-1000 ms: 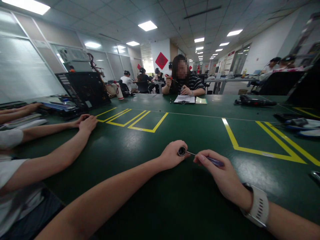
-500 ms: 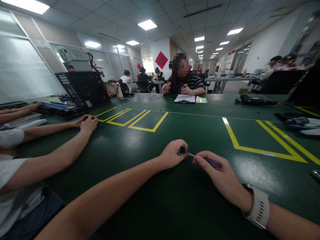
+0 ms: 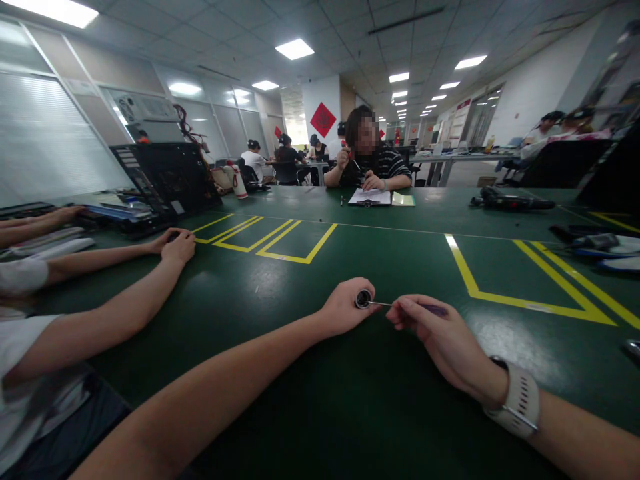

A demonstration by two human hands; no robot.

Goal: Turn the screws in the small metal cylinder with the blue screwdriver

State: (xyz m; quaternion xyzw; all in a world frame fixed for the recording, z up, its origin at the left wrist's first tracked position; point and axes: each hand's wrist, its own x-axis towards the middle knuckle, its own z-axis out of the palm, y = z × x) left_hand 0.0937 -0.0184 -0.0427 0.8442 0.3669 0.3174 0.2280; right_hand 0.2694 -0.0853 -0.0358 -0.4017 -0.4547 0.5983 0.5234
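My left hand (image 3: 345, 307) is closed around a small round, dark hollow part with a metallic rim (image 3: 363, 299), its opening turned toward me. My right hand (image 3: 437, 333) grips the purple handle of a screwdriver (image 3: 436, 310) between thumb and fingers. The thin metal shaft points left and its tip meets the rim of the round part; whether it goes inside cannot be made out. Both hands are just above the green table (image 3: 300, 400). A pale watch (image 3: 517, 400) is on my right wrist.
At the left, a co-worker's hands (image 3: 177, 245) rest on the table. Across it, a person (image 3: 367, 160) sits behind a clipboard (image 3: 370, 197). Yellow tape (image 3: 285, 257) marks the tabletop. A black tool (image 3: 510, 199) lies far right; a black case (image 3: 165, 180) stands left.
My right hand has turned and lowered slightly, so the screwdriver shaft lies flatter. My left hand keeps the round part nearly in place. The person opposite has raised a hand holding a red-handled tool.
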